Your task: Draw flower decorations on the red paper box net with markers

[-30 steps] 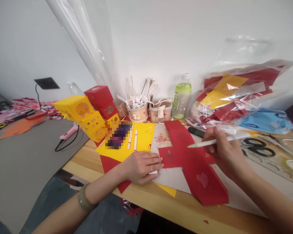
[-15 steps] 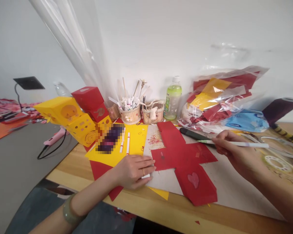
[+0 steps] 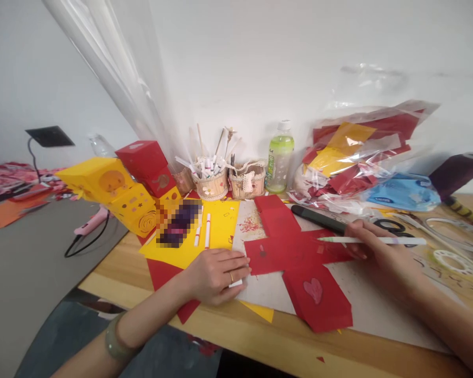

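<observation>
Near: wood desk (image 3: 276, 336), small red paper scrap (image 3: 320, 359) at its front edge. Left hand (image 3: 218, 275) palm-down, fingertips at the left flap of the red cross-shaped paper cutout (image 3: 299, 249); white piece shows under the fingers, can't tell if that grip is closed on it. Cutout lies flat between the hands, pink heart (image 3: 313, 290) on its near flap. Right hand (image 3: 378, 257): grip closed on green-tipped white marker (image 3: 402, 241), tip over the cutout's right flap; contact unclear. Beyond, left: yellow sheet (image 3: 224, 210) with two white markers (image 3: 207, 231). Far: marker cup (image 3: 211, 187), drink bottle (image 3: 280, 163), clear bag (image 3: 350, 152) of red/yellow paper at right.
</observation>
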Tool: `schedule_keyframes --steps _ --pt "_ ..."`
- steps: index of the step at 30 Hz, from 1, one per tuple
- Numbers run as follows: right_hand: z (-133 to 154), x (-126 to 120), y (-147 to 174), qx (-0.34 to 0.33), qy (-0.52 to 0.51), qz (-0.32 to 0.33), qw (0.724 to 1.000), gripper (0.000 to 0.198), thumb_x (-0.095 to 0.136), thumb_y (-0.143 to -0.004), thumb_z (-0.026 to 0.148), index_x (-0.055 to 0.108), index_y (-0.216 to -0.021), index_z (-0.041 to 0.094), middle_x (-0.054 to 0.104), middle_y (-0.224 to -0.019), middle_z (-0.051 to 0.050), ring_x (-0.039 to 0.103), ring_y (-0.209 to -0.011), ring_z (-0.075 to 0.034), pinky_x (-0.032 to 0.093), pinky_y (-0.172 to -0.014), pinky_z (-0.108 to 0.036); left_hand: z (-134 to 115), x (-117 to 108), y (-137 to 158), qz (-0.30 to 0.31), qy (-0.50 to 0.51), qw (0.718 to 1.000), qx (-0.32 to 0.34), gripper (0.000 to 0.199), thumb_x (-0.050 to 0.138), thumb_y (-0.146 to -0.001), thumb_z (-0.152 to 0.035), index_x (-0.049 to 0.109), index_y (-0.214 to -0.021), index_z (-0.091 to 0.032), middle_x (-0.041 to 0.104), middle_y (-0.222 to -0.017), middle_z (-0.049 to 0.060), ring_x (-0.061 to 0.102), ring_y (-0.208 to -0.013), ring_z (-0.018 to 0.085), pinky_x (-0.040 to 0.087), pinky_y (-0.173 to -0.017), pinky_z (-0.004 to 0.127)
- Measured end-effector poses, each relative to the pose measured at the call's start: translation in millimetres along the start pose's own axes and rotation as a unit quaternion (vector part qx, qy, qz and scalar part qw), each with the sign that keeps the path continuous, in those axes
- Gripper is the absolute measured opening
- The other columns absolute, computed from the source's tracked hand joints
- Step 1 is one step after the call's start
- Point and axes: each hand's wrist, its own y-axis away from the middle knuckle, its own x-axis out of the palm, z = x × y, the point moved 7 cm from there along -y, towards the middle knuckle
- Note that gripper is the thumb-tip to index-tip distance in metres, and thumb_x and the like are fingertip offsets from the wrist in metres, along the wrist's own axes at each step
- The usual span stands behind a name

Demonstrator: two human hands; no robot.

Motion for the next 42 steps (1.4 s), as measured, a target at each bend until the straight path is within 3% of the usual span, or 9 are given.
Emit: schedule_keyframes --steps 7,10,14,17,22,35,42 --pt "1.0 0.4 4.2 0.024 -0.088 0.005 0.996 0.051 0.038 -0.084 0.062 0.053 -0.06 0.02 0.029 -0.039 0.006 0.024 -0.04 -0.009 0.016 -0.045 -0.029 1.7 -4.5 1.2 -0.029 -0.034 0.999 -0.004 0.025 0.05 -0.086 -0.025 0.06 -0.103 -0.01 0.069 -0.096 0.008 0.064 -0.092 0.019 0.052 -0.082 0.032" --pt "12.3 4.1 13.2 0.015 -0.061 0.006 0.998 0.048 0.042 -0.084 0.059 0.051 -0.059 0.019 0.029 -0.043 0.006 0.025 -0.043 -0.009 0.016 -0.046 -0.029 3.1 -11.2 1.9 -0.052 -0.068 0.995 -0.044 0.019 0.047 -0.09 -0.024 0.06 -0.093 -0.01 0.068 -0.076 0.006 0.063 -0.073 0.016 0.052 -0.065 0.027" --pt "26.1 24.3 35.7 0.035 -0.088 0.061 0.994 0.036 0.058 -0.08 0.047 0.049 -0.059 0.02 0.035 -0.051 0.005 0.028 -0.047 -0.009 0.017 -0.046 -0.028 -8.7 -22.1 -1.1 -0.068 -0.084 0.988 -0.106 0.033 0.037 -0.094 -0.029 0.056 -0.073 -0.012 0.057 -0.058 0.004 0.052 -0.054 0.015 0.041 -0.047 0.025" --pt "30.4 44.7 56.8 0.07 -0.131 0.111 0.983 0.035 0.06 -0.078 0.047 0.052 -0.059 0.019 0.038 -0.052 0.004 0.027 -0.047 -0.008 0.017 -0.045 -0.026 -26.3 -25.3 -7.5 -0.078 -0.072 0.986 -0.131 0.04 0.032 -0.096 -0.034 0.053 -0.068 -0.014 0.054 -0.056 0.002 0.047 -0.053 0.014 0.036 -0.046 0.024" --pt "30.9 70.3 86.5 0.127 -0.12 0.169 0.97 0.038 0.067 -0.069 0.049 0.052 -0.057 0.017 0.042 -0.05 0.004 0.03 -0.046 -0.007 0.018 -0.043 -0.022 -44.0 -19.1 -18.6 -0.087 -0.038 0.984 -0.148 0.042 0.032 -0.096 -0.038 0.051 -0.066 -0.014 0.052 -0.056 0.001 0.046 -0.053 0.013 0.035 -0.048 0.024" --pt "38.2 85.4 104.6 0.098 -0.04 0.245 0.964 0.04 0.058 -0.077 0.051 0.048 -0.058 0.018 0.044 -0.051 0.003 0.038 -0.051 -0.01 0.025 -0.048 -0.023 -54.0 -17.7 -20.8 -0.076 0.011 0.989 -0.128 0.047 0.026 -0.096 -0.043 0.05 -0.066 -0.014 0.053 -0.059 0.002 0.046 -0.054 0.014 0.031 -0.048 0.025" --pt "38.2 85.7 108.3 0.076 -0.009 0.261 0.962 0.039 0.057 -0.077 0.051 0.047 -0.058 0.018 0.043 -0.054 0.003 0.037 -0.053 -0.011 0.027 -0.048 -0.023 -57.3 -9.7 -17.0 -0.025 0.024 0.992 -0.119 0.052 0.02 -0.096 -0.044 0.049 -0.065 -0.015 0.051 -0.059 0.002 0.045 -0.055 0.014 0.031 -0.048 0.026"
